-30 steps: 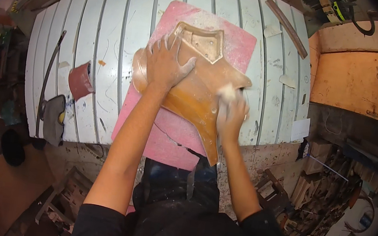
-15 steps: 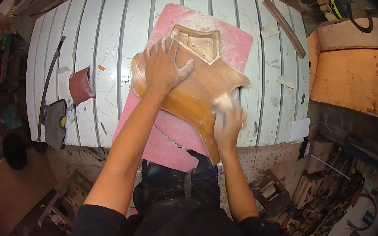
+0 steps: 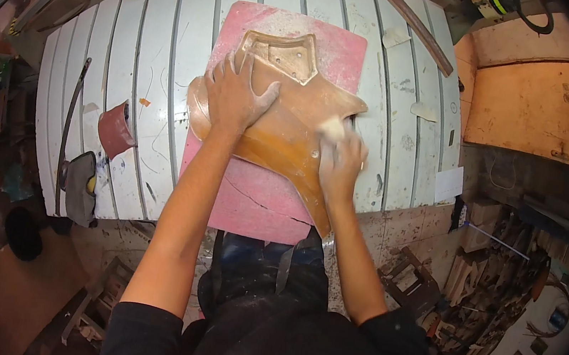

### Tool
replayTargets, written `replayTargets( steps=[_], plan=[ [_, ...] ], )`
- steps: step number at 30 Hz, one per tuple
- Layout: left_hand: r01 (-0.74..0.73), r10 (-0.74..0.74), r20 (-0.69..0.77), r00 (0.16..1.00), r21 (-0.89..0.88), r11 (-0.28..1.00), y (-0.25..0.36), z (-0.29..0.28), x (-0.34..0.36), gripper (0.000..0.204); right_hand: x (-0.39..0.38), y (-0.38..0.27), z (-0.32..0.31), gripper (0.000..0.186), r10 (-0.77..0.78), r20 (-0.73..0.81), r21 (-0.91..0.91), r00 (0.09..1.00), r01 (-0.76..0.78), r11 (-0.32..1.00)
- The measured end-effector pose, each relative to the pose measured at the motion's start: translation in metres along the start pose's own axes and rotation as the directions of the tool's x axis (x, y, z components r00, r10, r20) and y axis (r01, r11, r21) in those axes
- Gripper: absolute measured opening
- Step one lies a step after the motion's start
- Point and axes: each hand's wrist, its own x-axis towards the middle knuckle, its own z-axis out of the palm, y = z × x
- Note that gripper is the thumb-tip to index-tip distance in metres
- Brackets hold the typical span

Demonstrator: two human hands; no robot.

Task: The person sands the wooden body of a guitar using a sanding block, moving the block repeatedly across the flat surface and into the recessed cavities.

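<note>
An amber-brown, guitar-shaped body [image 3: 286,163] with horns and an angular recessed cavity lies on a pink, dusty board [image 3: 245,201]. My left hand [image 3: 236,99] rests on its upper left part, fingers spread, holding nothing. At the right side, just inside the notch between the horns, my right hand [image 3: 340,163] is closed on a pale pad [image 3: 332,128] against the surface; that hand and the pad are blurred by motion.
A white slatted table [image 3: 387,162] bears a red curved piece [image 3: 115,130], a dark strip [image 3: 70,121], a grey item [image 3: 78,190], a wooden bar [image 3: 418,32] and paper [image 3: 449,185]. An orange board [image 3: 530,109] stands at right; cluttered timber [image 3: 478,289] fills the lower right.
My right hand with the pad moved down, then slightly back up along the body's right side. My left hand stays on the body. The view has shifted a little.
</note>
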Motion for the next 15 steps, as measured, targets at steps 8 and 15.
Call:
replayTargets(
  steps=[8, 15],
  plan=[
    [-0.029, 0.030, -0.035, 0.999, 0.006, 1.000, -0.001, 0.001, 0.000, 0.086, 0.036, -0.023, 0.000, 0.009, 0.110, -0.007, 0.014, 0.994, -0.110, 0.994],
    [0.011, -0.011, 0.017, 1.000, -0.001, 1.000, -0.001, -0.004, 0.002, 0.092, -0.029, -0.009, -0.014, 0.011, 0.012, 0.021, 0.004, 1.000, -0.012, 1.000]
  ],
)
